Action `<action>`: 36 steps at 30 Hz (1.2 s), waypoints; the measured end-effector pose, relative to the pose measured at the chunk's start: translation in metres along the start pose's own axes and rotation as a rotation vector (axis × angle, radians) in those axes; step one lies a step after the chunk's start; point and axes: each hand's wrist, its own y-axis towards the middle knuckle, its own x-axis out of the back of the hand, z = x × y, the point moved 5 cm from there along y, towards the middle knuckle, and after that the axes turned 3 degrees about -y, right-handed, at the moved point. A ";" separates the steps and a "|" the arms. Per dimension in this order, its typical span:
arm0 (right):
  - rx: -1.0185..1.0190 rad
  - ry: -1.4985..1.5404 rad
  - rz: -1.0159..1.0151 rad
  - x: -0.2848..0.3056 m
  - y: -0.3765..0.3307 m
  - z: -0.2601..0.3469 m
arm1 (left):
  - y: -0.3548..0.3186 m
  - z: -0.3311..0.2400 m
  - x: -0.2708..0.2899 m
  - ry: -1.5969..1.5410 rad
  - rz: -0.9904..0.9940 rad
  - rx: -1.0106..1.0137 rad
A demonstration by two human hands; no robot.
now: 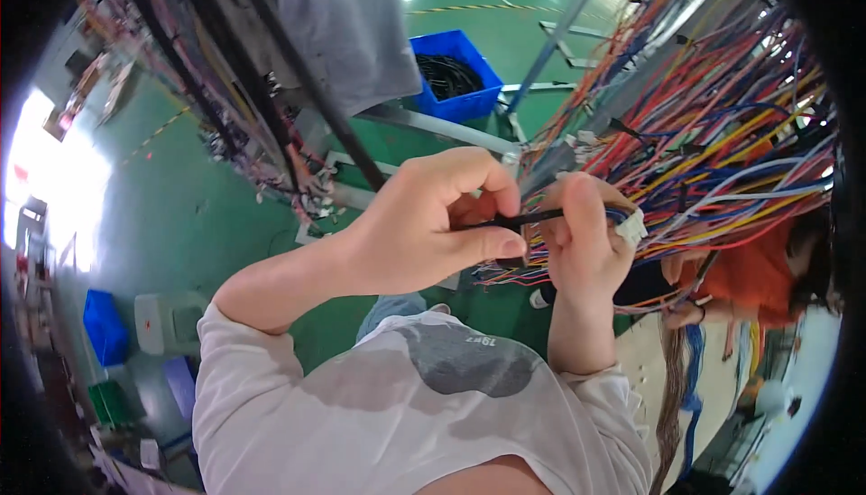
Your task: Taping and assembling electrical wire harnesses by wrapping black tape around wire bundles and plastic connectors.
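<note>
My left hand (pixel 437 220) is closed, its thumb and fingers pinching one end of a thin black cable or taped wire strand (pixel 539 217). The strand runs across to my right hand (pixel 588 238), whose curled fingers grip it. Beyond the right fingers, a few dark blue wires (pixel 618 213) lead to a whitish connector (pixel 631 227). Just under my left thumb shows a small dark brown piece (pixel 511 262); its kind cannot be made out. Both hands are raised in front of my chest, a short gap apart. The fingers hide part of the strand.
Thick bundles of coloured wires (pixel 704 161) hang at the right, close to my right hand. More wires hang by dark bars (pixel 262 62) at the upper left. A blue bin (pixel 458 111) holding black cables stands on the green floor. Someone in orange (pixel 753 269) works at the right.
</note>
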 end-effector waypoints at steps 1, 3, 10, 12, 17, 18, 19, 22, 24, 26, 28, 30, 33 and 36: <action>0.048 0.032 0.068 -0.007 0.000 0.002 | 0.000 0.001 0.004 0.040 -0.005 0.024; 0.103 -0.110 0.211 -0.016 -0.002 0.008 | 0.001 0.002 0.009 0.098 -0.002 0.048; 0.540 -0.550 0.274 -0.039 -0.007 0.017 | 0.000 -0.008 0.015 0.307 0.029 -0.032; 0.602 -0.583 0.264 -0.045 -0.008 0.026 | 0.008 -0.006 0.017 0.392 0.113 -0.094; 0.607 -0.656 0.237 -0.043 -0.018 0.032 | 0.015 0.011 0.015 -0.141 0.337 0.227; 0.601 -0.658 0.221 -0.043 -0.021 0.031 | 0.012 0.011 0.012 -0.364 0.363 0.349; 0.604 -0.647 0.189 -0.043 -0.023 0.031 | 0.009 0.011 0.008 -0.586 0.382 0.472; 0.685 -0.599 0.066 -0.040 -0.038 0.030 | 0.011 0.006 0.004 -0.545 0.300 0.416; 0.251 -0.334 -0.133 -0.024 -0.046 0.021 | 0.014 0.000 0.008 -0.613 0.211 0.313; 0.254 -0.325 -0.094 -0.022 -0.049 0.028 | 0.012 -0.012 0.013 -0.281 0.208 -0.013; 0.038 -0.098 -0.153 -0.015 -0.053 0.020 | 0.005 -0.032 0.009 0.117 0.462 -0.555; -0.025 -0.103 -0.181 -0.008 -0.054 0.016 | -0.002 -0.024 0.007 -0.027 0.720 -0.478; 0.050 -0.277 -0.149 -0.014 -0.053 0.027 | -0.005 -0.011 0.001 0.162 0.369 -0.186; 0.127 -0.424 -0.030 -0.014 -0.048 0.033 | 0.002 -0.012 -0.014 0.491 0.219 -0.271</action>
